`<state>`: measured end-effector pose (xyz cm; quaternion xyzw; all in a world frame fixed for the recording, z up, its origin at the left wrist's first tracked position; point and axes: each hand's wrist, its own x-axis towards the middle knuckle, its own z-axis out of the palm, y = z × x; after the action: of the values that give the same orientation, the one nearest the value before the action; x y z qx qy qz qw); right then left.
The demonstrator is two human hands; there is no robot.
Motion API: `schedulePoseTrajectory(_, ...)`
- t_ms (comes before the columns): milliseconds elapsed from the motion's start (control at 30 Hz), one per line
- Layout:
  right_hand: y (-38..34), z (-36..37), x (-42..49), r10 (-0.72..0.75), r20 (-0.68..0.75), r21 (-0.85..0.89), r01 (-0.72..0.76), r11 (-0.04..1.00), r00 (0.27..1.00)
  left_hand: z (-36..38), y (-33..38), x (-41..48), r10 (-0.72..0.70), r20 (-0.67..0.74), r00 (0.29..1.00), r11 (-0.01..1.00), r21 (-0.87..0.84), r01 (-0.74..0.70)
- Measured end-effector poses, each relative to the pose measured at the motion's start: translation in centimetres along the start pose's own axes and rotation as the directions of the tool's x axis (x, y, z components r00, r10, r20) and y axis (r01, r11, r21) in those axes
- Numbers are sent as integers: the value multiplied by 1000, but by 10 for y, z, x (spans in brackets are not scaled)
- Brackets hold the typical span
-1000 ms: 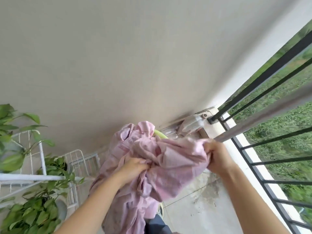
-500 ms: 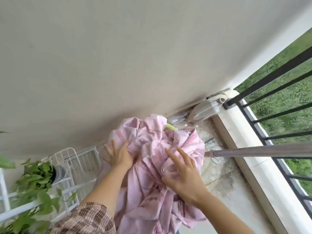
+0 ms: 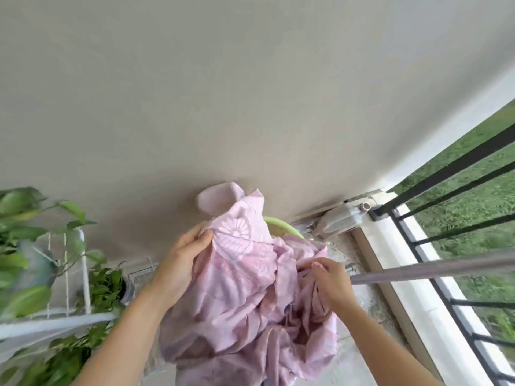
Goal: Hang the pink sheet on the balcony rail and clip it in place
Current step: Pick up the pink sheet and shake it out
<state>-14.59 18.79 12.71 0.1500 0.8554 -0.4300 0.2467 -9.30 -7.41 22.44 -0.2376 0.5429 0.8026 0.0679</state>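
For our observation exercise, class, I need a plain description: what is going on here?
A person on a balcony holds a bunched pink sheet in both hands. The left hand grips its upper patterned edge; the right hand pinches folds on the other side. A green basin shows behind the sheet, which is not yet on the grey rail that reaches in beside the right hand. No clip is in view. Leafy plants stand at the left.
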Motion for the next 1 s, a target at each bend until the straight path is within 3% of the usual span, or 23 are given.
schedulePoseTrajectory(133,-49,-28,-29,-78,216,-73,96,993,973,31,36,-46,20,74,997,997,75,-25)
schedulePoseTrajectory(200,-56,-25,-41,-120,195,-80,138,987,973,39,42,-58,45,29,999,993,104,-48)
schedulePoseTrajectory(433,-56,-28,-73,-76,29,144,71,987,997,61,36,-82,36,19,999,989,143,-39)
schedulePoseTrajectory(533,-70,-49,-81,-65,24,206,58,977,998,53,44,-86,19,-14,1000,994,112,-18)
schedulePoseTrajectory(667,-122,-79,-111,-218,131,287,174,942,967,45,87,-95,116,-63,991,984,141,-106)
schedulePoseTrajectory(800,-195,-113,-142,-438,203,422,325,847,876,57,157,-109,320,-76,944,943,123,-309)
schedulePoseTrajectory(1000,-318,-193,-217,-733,-43,628,589,509,679,107,271,-142,592,-94,801,805,23,-592)
